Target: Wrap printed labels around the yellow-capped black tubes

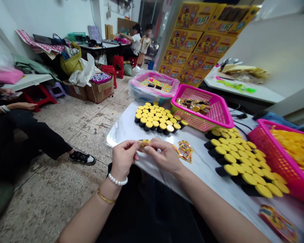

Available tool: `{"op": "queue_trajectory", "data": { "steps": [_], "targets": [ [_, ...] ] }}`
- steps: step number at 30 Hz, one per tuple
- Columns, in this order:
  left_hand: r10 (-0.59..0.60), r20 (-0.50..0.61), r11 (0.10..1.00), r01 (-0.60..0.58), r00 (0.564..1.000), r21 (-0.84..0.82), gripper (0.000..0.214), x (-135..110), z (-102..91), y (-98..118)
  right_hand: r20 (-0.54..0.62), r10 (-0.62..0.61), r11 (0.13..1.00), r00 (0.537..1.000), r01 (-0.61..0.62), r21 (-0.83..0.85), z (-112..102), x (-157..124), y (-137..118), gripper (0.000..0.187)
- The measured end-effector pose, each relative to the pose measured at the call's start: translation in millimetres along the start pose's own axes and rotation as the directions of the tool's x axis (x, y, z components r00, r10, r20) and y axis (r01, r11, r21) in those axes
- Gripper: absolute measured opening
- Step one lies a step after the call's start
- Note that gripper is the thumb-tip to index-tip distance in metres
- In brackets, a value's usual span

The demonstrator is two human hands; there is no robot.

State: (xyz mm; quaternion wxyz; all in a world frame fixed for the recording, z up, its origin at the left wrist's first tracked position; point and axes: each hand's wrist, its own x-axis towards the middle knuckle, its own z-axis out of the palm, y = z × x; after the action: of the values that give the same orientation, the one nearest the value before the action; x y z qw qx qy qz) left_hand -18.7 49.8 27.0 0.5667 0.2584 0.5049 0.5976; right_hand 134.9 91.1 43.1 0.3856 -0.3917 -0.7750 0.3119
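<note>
Between my left hand (pixel 126 153) and my right hand (pixel 164 153) is a small printed yellow sticker (pixel 143 145), pinched by the fingers of both hands above the table's front edge. My fingertips cover part of it. Just right of my right hand lies a loose pile of similar printed stickers (pixel 185 151). Beyond my hands, black tubs with yellow lids (pixel 155 118) stand in a tight group. A second group of such lidded tubs (pixel 240 158) spreads over the right side of the table.
On the table (pixel 205 182) stand a pink basket of wrapped pieces (pixel 224 109), a plastic-lined basket of colourful beads (pixel 154 84) and a pink basket of yellow lids (pixel 294 152). A sticker stack (pixel 278 222) lies front right. Another person (pixel 27 125) sits at left; printed boxes (pixel 190 40) are stacked behind.
</note>
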Motion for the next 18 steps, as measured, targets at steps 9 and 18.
{"op": "queue_trajectory", "data": {
  "steps": [9, 18],
  "targets": [
    [-0.236, 0.106, 0.955, 0.250, 0.966, -0.157, 0.035, 5, -24.8, 20, -0.020, -0.268, 0.548, 0.963, 0.135, -0.826, -12, 47, 39, 0.025],
    [-0.239, 0.117, 0.938, 0.260, 0.964, -0.231, 0.011, 31, -14.3, 37, 0.031, -0.302, 0.487, 0.953, 0.182, -0.854, 2, 48, 47, 0.016]
  ]
}}
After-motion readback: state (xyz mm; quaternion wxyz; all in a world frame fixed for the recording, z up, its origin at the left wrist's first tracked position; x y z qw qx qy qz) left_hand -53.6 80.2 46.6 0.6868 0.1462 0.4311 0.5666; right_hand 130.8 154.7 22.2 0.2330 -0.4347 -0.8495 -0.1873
